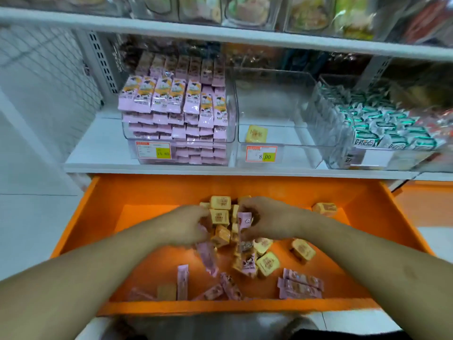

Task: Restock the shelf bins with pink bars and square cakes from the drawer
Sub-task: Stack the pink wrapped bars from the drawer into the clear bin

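pink bars [245, 241] are pinched upright by the right hand [267, 220] and slanted by the left hand [188, 224] at frame centre; the pink bin [180, 153] lies straight above

White shelf [98, 153] with three clear bins [282, 153]; orange drawer [152, 192] of loose snacks [268, 263]

shop: price tags [261, 154] on snack-filled shelf bins [282, 133]
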`<state>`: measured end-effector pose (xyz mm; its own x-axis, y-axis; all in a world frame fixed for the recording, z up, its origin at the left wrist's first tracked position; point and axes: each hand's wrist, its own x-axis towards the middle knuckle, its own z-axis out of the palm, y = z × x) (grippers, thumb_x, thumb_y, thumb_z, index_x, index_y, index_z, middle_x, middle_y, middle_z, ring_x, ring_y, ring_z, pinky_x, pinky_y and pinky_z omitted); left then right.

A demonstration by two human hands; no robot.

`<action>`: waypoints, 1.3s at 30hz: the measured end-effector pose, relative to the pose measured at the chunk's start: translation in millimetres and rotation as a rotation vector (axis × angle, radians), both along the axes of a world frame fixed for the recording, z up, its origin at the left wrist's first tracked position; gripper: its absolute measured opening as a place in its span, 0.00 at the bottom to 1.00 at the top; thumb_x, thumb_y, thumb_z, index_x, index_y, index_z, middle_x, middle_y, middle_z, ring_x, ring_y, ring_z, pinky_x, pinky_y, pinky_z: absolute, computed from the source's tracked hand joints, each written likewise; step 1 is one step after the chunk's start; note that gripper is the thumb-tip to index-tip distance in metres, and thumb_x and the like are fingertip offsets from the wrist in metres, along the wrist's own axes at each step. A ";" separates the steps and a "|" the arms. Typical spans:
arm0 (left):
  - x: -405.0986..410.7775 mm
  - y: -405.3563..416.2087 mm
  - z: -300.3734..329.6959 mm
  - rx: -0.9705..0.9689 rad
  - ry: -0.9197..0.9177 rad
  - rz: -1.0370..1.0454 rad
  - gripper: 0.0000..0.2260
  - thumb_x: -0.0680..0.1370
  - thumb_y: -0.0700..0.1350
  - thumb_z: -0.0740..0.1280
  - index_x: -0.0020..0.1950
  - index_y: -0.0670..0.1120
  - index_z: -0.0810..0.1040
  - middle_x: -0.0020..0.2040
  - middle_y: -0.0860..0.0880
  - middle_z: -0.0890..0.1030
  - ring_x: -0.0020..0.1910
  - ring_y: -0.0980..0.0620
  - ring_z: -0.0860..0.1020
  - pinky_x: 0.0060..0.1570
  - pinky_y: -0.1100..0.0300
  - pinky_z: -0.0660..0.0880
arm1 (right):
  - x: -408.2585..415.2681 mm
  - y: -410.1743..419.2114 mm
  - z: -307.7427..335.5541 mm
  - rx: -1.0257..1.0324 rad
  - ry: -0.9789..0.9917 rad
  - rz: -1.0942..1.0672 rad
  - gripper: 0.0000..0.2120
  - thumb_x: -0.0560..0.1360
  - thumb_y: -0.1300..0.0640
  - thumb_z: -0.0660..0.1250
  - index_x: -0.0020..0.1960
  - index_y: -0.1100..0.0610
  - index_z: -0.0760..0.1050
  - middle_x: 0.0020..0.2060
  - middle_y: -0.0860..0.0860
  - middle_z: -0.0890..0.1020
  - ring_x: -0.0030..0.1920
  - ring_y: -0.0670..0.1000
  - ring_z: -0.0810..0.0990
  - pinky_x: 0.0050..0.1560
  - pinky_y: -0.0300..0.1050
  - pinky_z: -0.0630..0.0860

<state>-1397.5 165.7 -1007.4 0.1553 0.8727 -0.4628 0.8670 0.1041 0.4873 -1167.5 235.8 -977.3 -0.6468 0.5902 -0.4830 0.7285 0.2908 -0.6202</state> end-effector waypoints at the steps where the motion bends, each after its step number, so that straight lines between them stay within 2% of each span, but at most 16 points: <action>1: 1.7 0.4 19.9 0.044 -0.058 0.066 0.03 0.77 0.47 0.73 0.48 0.53 0.81 0.47 0.49 0.84 0.36 0.50 0.85 0.35 0.55 0.83 | 0.8 -3.5 14.2 0.009 0.032 -0.009 0.14 0.73 0.51 0.80 0.50 0.48 0.76 0.47 0.49 0.84 0.41 0.51 0.86 0.45 0.61 0.84; 5: 10.6 -9.4 94.4 0.174 -0.371 0.243 0.10 0.77 0.53 0.76 0.44 0.48 0.84 0.40 0.42 0.83 0.29 0.53 0.80 0.32 0.58 0.79 | -4.2 -18.8 62.3 0.035 0.255 -0.090 0.10 0.75 0.58 0.78 0.48 0.53 0.76 0.41 0.52 0.82 0.37 0.50 0.80 0.38 0.48 0.77; 8: 11.3 -28.3 128.0 0.155 -0.618 0.329 0.12 0.74 0.52 0.78 0.50 0.45 0.84 0.38 0.43 0.83 0.34 0.47 0.83 0.39 0.52 0.84 | -6.6 -25.1 84.1 0.005 0.425 -0.179 0.11 0.76 0.61 0.77 0.49 0.60 0.75 0.37 0.52 0.72 0.36 0.48 0.70 0.37 0.42 0.66; 11: 1.7 -36.2 134.8 0.089 -0.780 0.346 0.19 0.70 0.42 0.82 0.59 0.46 0.82 0.45 0.44 0.87 0.42 0.45 0.84 0.51 0.45 0.82 | -8.0 -25.0 91.2 -0.025 0.525 -0.267 0.14 0.76 0.62 0.76 0.57 0.64 0.76 0.36 0.50 0.66 0.38 0.48 0.65 0.39 0.44 0.64; 13: -3.2 -35.5 138.1 0.075 -0.840 0.352 0.21 0.70 0.32 0.79 0.61 0.44 0.81 0.52 0.38 0.86 0.48 0.45 0.85 0.56 0.44 0.80 | -11.9 -22.7 93.8 -0.093 0.610 -0.332 0.17 0.75 0.60 0.77 0.61 0.61 0.77 0.36 0.54 0.71 0.39 0.49 0.71 0.40 0.46 0.71; 15: -5.8 -32.8 138.7 0.106 -0.860 0.372 0.20 0.71 0.30 0.78 0.60 0.45 0.82 0.53 0.38 0.86 0.47 0.48 0.85 0.49 0.51 0.82 | -17.2 -19.2 91.7 -0.097 0.673 -0.357 0.22 0.72 0.53 0.78 0.63 0.59 0.78 0.44 0.65 0.76 0.42 0.53 0.75 0.43 0.51 0.75; 16: -6.2 -30.5 138.5 0.128 -0.848 0.372 0.19 0.72 0.32 0.78 0.59 0.46 0.84 0.52 0.41 0.87 0.46 0.51 0.84 0.44 0.56 0.81 | -20.1 -17.5 91.5 -0.092 0.692 -0.351 0.23 0.72 0.51 0.78 0.63 0.58 0.78 0.44 0.65 0.76 0.43 0.53 0.75 0.45 0.51 0.73; 17: -5.2 -28.7 139.4 0.143 -0.830 0.366 0.17 0.73 0.34 0.78 0.59 0.46 0.85 0.50 0.45 0.87 0.46 0.55 0.84 0.42 0.62 0.79 | -21.8 -14.6 90.1 -0.080 0.705 -0.347 0.19 0.74 0.52 0.77 0.61 0.57 0.79 0.41 0.61 0.75 0.42 0.51 0.73 0.45 0.49 0.71; 19: -4.3 -23.9 139.3 0.153 -0.819 0.378 0.13 0.75 0.39 0.78 0.58 0.46 0.86 0.49 0.50 0.88 0.46 0.57 0.84 0.43 0.66 0.78 | -24.1 -7.8 88.0 -0.072 0.727 -0.352 0.09 0.78 0.58 0.75 0.58 0.57 0.81 0.33 0.49 0.74 0.38 0.47 0.73 0.44 0.44 0.70; 21: -3.9 -17.3 141.6 0.160 -0.842 0.434 0.08 0.76 0.42 0.77 0.54 0.47 0.87 0.44 0.52 0.87 0.45 0.57 0.85 0.44 0.66 0.78 | -27.4 -0.4 88.6 -0.081 0.752 -0.399 0.08 0.79 0.58 0.74 0.57 0.56 0.80 0.32 0.45 0.75 0.37 0.46 0.75 0.45 0.46 0.71; 23: -3.9 -10.4 144.6 0.171 -0.857 0.528 0.06 0.74 0.47 0.78 0.48 0.49 0.84 0.38 0.56 0.85 0.41 0.59 0.83 0.39 0.65 0.78 | -31.7 6.7 91.0 -0.094 0.773 -0.459 0.13 0.78 0.56 0.76 0.60 0.55 0.78 0.35 0.48 0.78 0.40 0.49 0.78 0.46 0.53 0.74; 26: -6.4 -0.1 143.1 0.197 -0.812 0.659 0.17 0.67 0.55 0.80 0.50 0.52 0.79 0.45 0.54 0.84 0.49 0.56 0.84 0.43 0.55 0.82 | -36.7 13.3 93.4 -0.098 0.811 -0.512 0.17 0.77 0.55 0.77 0.62 0.55 0.74 0.41 0.54 0.83 0.42 0.55 0.82 0.43 0.52 0.78; 29: -4.8 3.3 142.7 0.249 -0.733 0.647 0.20 0.68 0.58 0.80 0.54 0.55 0.77 0.45 0.55 0.86 0.46 0.61 0.84 0.44 0.61 0.77 | -41.5 14.2 94.0 -0.101 0.854 -0.543 0.18 0.77 0.56 0.76 0.60 0.58 0.71 0.47 0.61 0.85 0.43 0.58 0.84 0.44 0.53 0.81; 34: -2.8 3.5 142.0 0.230 -0.770 0.611 0.26 0.67 0.55 0.81 0.62 0.55 0.76 0.47 0.56 0.88 0.45 0.58 0.86 0.50 0.58 0.80 | -43.5 14.1 95.0 -0.088 0.879 -0.583 0.16 0.78 0.57 0.76 0.58 0.60 0.71 0.42 0.57 0.85 0.41 0.55 0.84 0.40 0.51 0.81; 37: -5.5 0.0 141.4 0.135 -0.815 0.536 0.31 0.68 0.44 0.83 0.66 0.59 0.75 0.49 0.56 0.87 0.48 0.61 0.84 0.46 0.67 0.79 | -39.4 14.2 97.0 -0.083 0.879 -0.611 0.15 0.78 0.59 0.75 0.57 0.61 0.71 0.39 0.57 0.81 0.38 0.52 0.83 0.39 0.50 0.81; 39: -9.1 -2.8 143.3 0.136 -0.811 0.531 0.33 0.69 0.40 0.82 0.68 0.62 0.76 0.52 0.54 0.84 0.49 0.62 0.82 0.46 0.67 0.79 | -35.6 13.5 98.9 -0.082 0.879 -0.622 0.14 0.78 0.60 0.75 0.57 0.62 0.71 0.39 0.59 0.80 0.38 0.53 0.82 0.38 0.51 0.81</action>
<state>-1406.6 162.9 -864.2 -0.0460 0.9591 -0.2794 0.1204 0.2830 0.9515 -1203.1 249.3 -878.4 -0.3841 0.9220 -0.0487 0.0242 -0.0427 -0.9988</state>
